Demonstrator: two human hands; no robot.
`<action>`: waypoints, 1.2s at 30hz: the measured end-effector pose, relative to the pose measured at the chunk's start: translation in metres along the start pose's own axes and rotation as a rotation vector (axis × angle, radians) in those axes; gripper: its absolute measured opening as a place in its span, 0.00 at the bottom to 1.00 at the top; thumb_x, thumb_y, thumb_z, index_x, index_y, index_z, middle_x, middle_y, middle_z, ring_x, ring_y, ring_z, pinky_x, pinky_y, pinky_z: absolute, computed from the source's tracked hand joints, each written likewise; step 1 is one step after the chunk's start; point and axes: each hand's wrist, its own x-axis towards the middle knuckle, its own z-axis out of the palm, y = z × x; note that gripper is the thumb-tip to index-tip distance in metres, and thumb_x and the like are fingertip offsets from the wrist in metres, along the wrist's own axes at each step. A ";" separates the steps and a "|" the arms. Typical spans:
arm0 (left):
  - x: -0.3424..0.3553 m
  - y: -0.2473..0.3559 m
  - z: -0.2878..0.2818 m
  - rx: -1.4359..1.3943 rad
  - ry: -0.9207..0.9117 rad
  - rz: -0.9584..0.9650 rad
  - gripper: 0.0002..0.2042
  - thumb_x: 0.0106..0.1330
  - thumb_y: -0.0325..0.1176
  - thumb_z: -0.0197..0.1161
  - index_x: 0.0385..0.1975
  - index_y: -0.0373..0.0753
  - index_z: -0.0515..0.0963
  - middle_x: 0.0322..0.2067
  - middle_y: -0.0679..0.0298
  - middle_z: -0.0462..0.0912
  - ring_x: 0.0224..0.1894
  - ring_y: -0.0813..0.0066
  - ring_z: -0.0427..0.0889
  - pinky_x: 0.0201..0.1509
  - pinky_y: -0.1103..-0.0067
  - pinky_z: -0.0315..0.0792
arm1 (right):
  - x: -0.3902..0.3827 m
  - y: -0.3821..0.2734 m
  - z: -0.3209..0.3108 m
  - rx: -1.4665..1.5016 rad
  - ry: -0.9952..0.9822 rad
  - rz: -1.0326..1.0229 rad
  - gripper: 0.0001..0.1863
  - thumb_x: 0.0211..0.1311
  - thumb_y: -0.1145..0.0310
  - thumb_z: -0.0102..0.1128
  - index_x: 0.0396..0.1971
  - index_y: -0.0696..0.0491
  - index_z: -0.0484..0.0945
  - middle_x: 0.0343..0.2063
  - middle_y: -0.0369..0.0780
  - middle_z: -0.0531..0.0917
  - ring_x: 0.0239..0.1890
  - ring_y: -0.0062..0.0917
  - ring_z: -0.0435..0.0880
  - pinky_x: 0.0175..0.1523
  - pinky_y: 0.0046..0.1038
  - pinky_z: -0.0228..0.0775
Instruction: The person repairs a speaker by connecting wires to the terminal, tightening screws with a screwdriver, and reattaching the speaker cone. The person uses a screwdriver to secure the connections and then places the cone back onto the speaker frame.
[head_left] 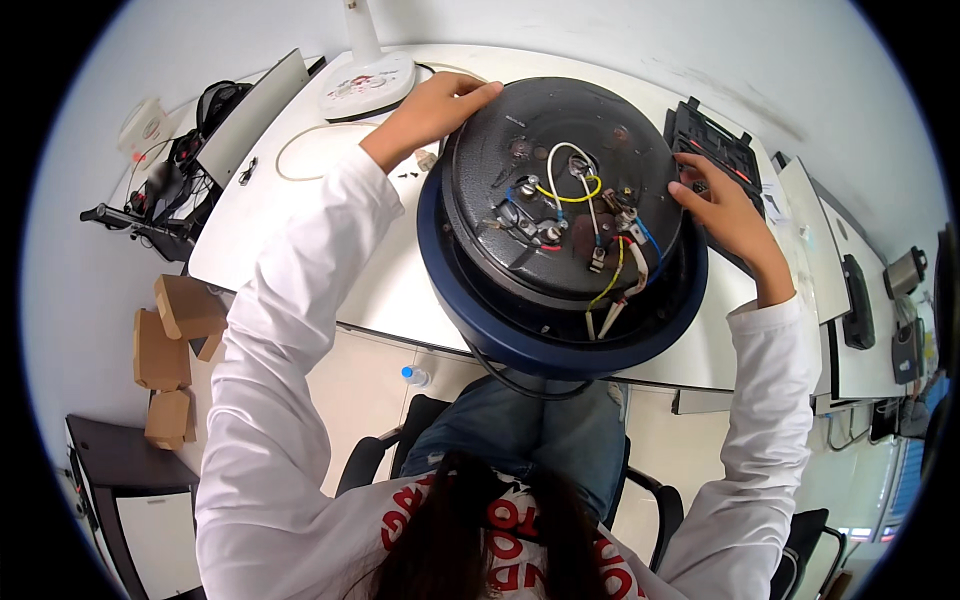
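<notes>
A round black metal pan, its underside facing up, leans on a dark blue round housing at the front of the table. Several white, yellow, blue and yellow-green wires run between metal terminals on that underside, and some lead down into the housing. At the far left of the pan's rim, my left hand is closed on the edge, its fingertips partly hidden. My right hand grips the right edge, its thumb and fingers against the rim. A black cord hangs under the housing.
A white table carries the appliance. Behind stands a white lamp base with a cable. An open black tool case lies right of the pan. Tiny dark pieces lie near my left wrist. Cardboard boxes and a bottle are below left.
</notes>
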 end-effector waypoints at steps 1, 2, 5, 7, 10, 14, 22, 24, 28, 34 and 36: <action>0.005 -0.004 0.000 0.118 0.032 0.037 0.27 0.60 0.53 0.54 0.46 0.32 0.74 0.41 0.51 0.78 0.40 0.65 0.78 0.46 0.75 0.69 | -0.002 -0.004 0.000 0.052 -0.021 0.044 0.26 0.57 0.57 0.56 0.53 0.54 0.67 0.39 0.41 0.76 0.31 0.23 0.77 0.38 0.24 0.69; 0.010 -0.009 0.001 0.235 0.065 0.074 0.28 0.60 0.53 0.53 0.47 0.32 0.74 0.42 0.50 0.77 0.42 0.64 0.77 0.48 0.75 0.68 | -0.004 -0.012 -0.001 0.104 -0.043 0.087 0.26 0.57 0.57 0.56 0.53 0.54 0.67 0.39 0.40 0.76 0.30 0.22 0.77 0.36 0.23 0.70; 0.014 -0.009 0.010 0.232 0.093 -0.014 0.28 0.61 0.53 0.52 0.48 0.31 0.72 0.41 0.54 0.77 0.44 0.68 0.75 0.51 0.76 0.65 | -0.010 -0.020 -0.005 0.190 -0.090 0.165 0.27 0.58 0.57 0.56 0.54 0.53 0.65 0.41 0.41 0.74 0.28 0.21 0.79 0.32 0.20 0.72; 0.015 -0.004 0.009 -0.142 -0.051 -0.206 0.28 0.62 0.52 0.53 0.49 0.30 0.70 0.37 0.59 0.78 0.39 0.73 0.74 0.48 0.78 0.66 | -0.013 -0.021 -0.007 0.228 -0.117 0.194 0.27 0.58 0.57 0.56 0.56 0.53 0.63 0.42 0.41 0.73 0.27 0.20 0.81 0.31 0.19 0.73; 0.013 0.003 0.004 -0.294 -0.112 -0.359 0.23 0.64 0.49 0.53 0.45 0.33 0.74 0.38 0.62 0.78 0.39 0.77 0.74 0.47 0.81 0.66 | -0.018 -0.026 -0.006 0.302 -0.128 0.210 0.28 0.58 0.57 0.56 0.56 0.52 0.63 0.46 0.43 0.70 0.28 0.21 0.81 0.33 0.18 0.74; 0.020 -0.001 0.003 -0.556 -0.129 -0.326 0.18 0.65 0.45 0.53 0.42 0.35 0.76 0.35 0.65 0.80 0.35 0.80 0.76 0.43 0.83 0.69 | -0.023 -0.023 -0.005 0.321 -0.097 0.177 0.27 0.58 0.57 0.56 0.56 0.51 0.63 0.47 0.43 0.69 0.28 0.21 0.81 0.34 0.19 0.74; 0.014 0.002 0.014 -0.856 0.013 -0.336 0.13 0.66 0.36 0.51 0.38 0.30 0.74 0.32 0.59 0.80 0.31 0.75 0.79 0.39 0.78 0.75 | -0.027 -0.005 -0.014 0.246 -0.031 0.090 0.30 0.56 0.53 0.57 0.56 0.51 0.64 0.47 0.43 0.72 0.42 0.26 0.78 0.44 0.24 0.70; 0.009 0.012 0.012 -0.862 0.033 -0.263 0.13 0.67 0.35 0.50 0.38 0.30 0.74 0.32 0.60 0.80 0.30 0.76 0.79 0.38 0.79 0.75 | -0.021 0.003 -0.017 0.195 0.064 -0.029 0.31 0.56 0.52 0.58 0.56 0.51 0.64 0.48 0.44 0.71 0.48 0.29 0.74 0.50 0.27 0.67; 0.002 0.028 -0.005 -0.876 -0.051 -0.120 0.12 0.66 0.35 0.52 0.39 0.32 0.75 0.32 0.64 0.81 0.30 0.81 0.79 0.35 0.86 0.74 | -0.013 -0.004 -0.020 0.327 0.102 -0.078 0.37 0.52 0.50 0.61 0.57 0.57 0.61 0.54 0.49 0.68 0.57 0.35 0.67 0.59 0.31 0.57; -0.033 0.072 -0.022 -0.694 0.022 0.094 0.15 0.67 0.40 0.50 0.39 0.33 0.75 0.31 0.67 0.80 0.30 0.85 0.77 0.36 0.89 0.70 | -0.004 -0.011 -0.034 0.557 0.010 -0.160 0.44 0.44 0.54 0.68 0.59 0.59 0.59 0.49 0.48 0.73 0.53 0.35 0.72 0.61 0.31 0.57; -0.045 0.085 -0.023 -0.691 0.077 0.141 0.14 0.67 0.39 0.51 0.37 0.33 0.75 0.27 0.69 0.78 0.28 0.87 0.75 0.34 0.89 0.68 | -0.004 -0.007 -0.040 0.613 -0.061 -0.182 0.45 0.42 0.58 0.71 0.59 0.59 0.59 0.50 0.48 0.73 0.53 0.34 0.73 0.61 0.29 0.57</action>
